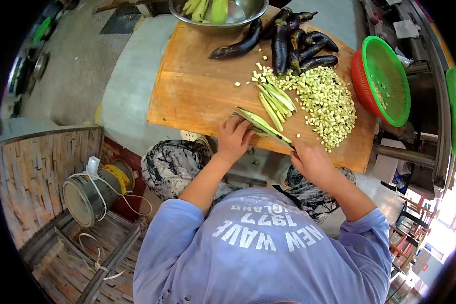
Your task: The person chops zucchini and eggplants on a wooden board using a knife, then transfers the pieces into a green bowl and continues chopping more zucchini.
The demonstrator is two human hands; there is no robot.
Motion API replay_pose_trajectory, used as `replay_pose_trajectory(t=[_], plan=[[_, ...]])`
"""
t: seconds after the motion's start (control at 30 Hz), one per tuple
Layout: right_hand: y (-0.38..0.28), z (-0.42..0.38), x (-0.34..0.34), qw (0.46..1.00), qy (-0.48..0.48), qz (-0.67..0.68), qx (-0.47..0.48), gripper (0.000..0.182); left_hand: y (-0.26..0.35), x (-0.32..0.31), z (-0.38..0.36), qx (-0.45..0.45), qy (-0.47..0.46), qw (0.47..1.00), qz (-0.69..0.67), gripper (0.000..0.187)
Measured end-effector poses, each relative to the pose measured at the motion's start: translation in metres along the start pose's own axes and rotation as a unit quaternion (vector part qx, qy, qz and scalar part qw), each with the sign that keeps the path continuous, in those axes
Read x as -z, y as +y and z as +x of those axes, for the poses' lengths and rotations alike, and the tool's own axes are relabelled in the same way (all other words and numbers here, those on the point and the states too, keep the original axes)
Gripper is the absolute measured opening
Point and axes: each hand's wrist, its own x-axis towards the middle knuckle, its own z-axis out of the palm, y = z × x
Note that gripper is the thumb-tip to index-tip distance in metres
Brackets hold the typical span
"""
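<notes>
At the near edge of the wooden board [187,96], my left hand [234,137] presses pale green eggplant strips [258,120] down with its fingers. My right hand [314,163] is closed round the handle of a knife [273,133], whose blade lies along the strips, close to my left fingertips. Beyond the blade is a small bundle of cut strips [277,104]. A heap of diced pieces [329,104] spreads to the right of it. Several whole dark purple eggplants [280,50] lie at the back of the board.
A metal bowl [233,24] with green pieces stands at the back edge. A green and red basket [397,83] is at the right edge. On the left are a grey cylindrical container [81,202] with a white cord and a wooden bench [35,172].
</notes>
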Motion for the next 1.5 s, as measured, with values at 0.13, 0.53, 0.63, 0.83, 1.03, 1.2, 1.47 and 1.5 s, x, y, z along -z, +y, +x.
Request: replay_pose_trajectory(t=[0.13,0.53,0.63,0.83,1.03,1.2,1.47,1.5], plan=[[-0.002,0.033,-0.011,0.999,0.001,0.035,0.003,0.02,0.0,-0.001,0.002,-0.021,0.022,1.0,-0.008,0.031],[-0.004,-0.007,0.01,0.999,-0.003,0.04,-0.012,0.018,-0.002,-0.002,0.002,-0.006,0.018,1.0,-0.021,0.03],[-0.001,-0.013,0.013,0.999,-0.023,0.039,-0.025,0.018,-0.002,-0.002,-0.001,0.0,0.021,0.999,-0.025,0.03],[-0.01,0.031,-0.011,0.999,-0.014,0.035,-0.014,0.019,-0.005,-0.003,-0.001,-0.013,0.023,0.999,-0.023,0.032],[-0.006,0.029,-0.022,0.991,0.024,0.116,-0.055,0.02,-0.003,-0.005,0.001,0.002,0.034,0.999,-0.02,0.032],[-0.01,-0.001,0.004,0.995,0.02,0.099,-0.008,0.019,-0.002,-0.003,-0.002,0.018,0.037,0.999,-0.031,0.03],[-0.009,0.001,0.011,0.999,-0.033,0.035,-0.023,0.018,-0.003,-0.003,-0.002,0.015,0.031,0.999,-0.028,0.032],[-0.007,0.009,0.001,0.999,-0.03,0.029,-0.016,0.018,-0.004,-0.002,-0.003,0.017,0.027,0.999,-0.031,0.032]])
